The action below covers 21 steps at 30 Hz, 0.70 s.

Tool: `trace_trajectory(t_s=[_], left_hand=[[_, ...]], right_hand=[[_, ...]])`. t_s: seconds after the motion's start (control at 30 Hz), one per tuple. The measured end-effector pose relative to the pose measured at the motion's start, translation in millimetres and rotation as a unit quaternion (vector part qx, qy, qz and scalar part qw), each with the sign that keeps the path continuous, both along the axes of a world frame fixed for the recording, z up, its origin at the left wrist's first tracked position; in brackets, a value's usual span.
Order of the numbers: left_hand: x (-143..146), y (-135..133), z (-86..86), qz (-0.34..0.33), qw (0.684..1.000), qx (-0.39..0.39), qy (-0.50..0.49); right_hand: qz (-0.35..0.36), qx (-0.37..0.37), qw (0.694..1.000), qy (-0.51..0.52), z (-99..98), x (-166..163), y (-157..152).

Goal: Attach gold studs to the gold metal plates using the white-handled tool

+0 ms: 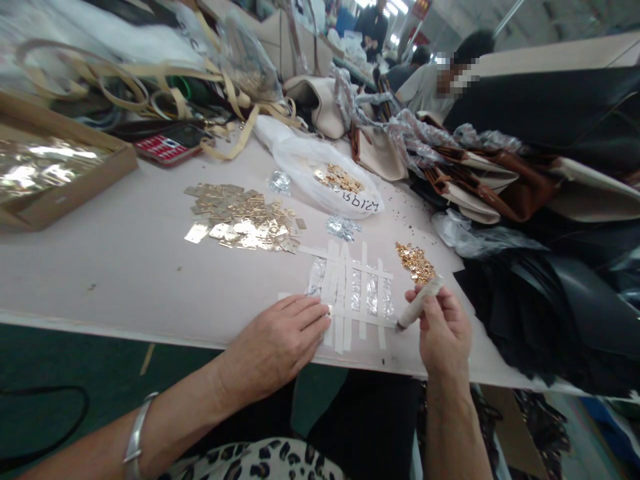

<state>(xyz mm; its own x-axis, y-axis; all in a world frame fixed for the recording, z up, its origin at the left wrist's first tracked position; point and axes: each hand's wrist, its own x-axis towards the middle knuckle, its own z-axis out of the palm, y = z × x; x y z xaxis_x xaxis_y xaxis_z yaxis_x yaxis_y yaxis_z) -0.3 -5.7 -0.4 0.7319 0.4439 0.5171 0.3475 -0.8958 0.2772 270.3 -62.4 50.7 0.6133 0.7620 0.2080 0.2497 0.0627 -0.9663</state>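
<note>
My left hand [283, 340] rests palm down at the left side of a patch of pale tape strips [340, 300] stuck on the table, with shiny clear film between some strips. Its fingers are close together, and a bit of a small metal plate [329, 310] glints at their tips; the thumb is hidden. In my right hand [445, 327] is a stick-like tool [420, 303] wrapped in pale tape, tilted, its dark tip down by the right end of the strips. Just beyond that hand lies a small heap of gold-coloured metal parts [416, 262].
A pile of flat metal plates [245, 217] lies left of centre. Behind the strips are small silver pieces [343, 227] and a white plastic bag [300, 157] with gold parts. A cardboard box [80, 190] stands left; black sheets [540, 300] and bags [500, 177] crowd the right.
</note>
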Motion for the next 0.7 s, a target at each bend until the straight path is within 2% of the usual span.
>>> trace_trajectory(t_s=[0.03, 0.1, 0.17, 0.23, 0.33, 0.43, 0.7], left_hand=[[-0.4, -0.3, -0.2, 0.002, 1.000, 0.000, 0.001], [-0.8, -0.4, -0.6, 0.002, 1.000, 0.005, 0.001], [-0.9, -0.1, -1.1, -0.001, 1.000, 0.011, -0.001], [-0.6, 0.4, -1.8, -0.004, 1.000, 0.016, -0.003], [0.3, 0.5, -2.5, 0.002, 1.000, 0.021, -0.007], [1.2, -0.1, -2.2, 0.009, 1.000, 0.019, -0.014], [1.7, -1.0, -1.6, 0.009, 1.000, 0.010, -0.022]], right_hand=[[-0.002, 0.049, 0.992, 0.114, 2.5, -8.7, 1.3], [0.032, 0.112, 0.949, 0.292, 4.9, -26.7, 5.7], [0.068, 0.136, 0.906, 0.396, 3.0, -42.2, 12.7], [0.064, 0.147, 0.878, 0.451, -2.6, -52.9, 21.3], [0.017, 0.153, 0.860, 0.486, -13.1, -59.7, 33.4], [0.004, 0.153, 0.861, 0.486, -20.1, -60.7, 40.1], [0.054, 0.162, 0.901, 0.399, -22.9, -61.8, 40.9]])
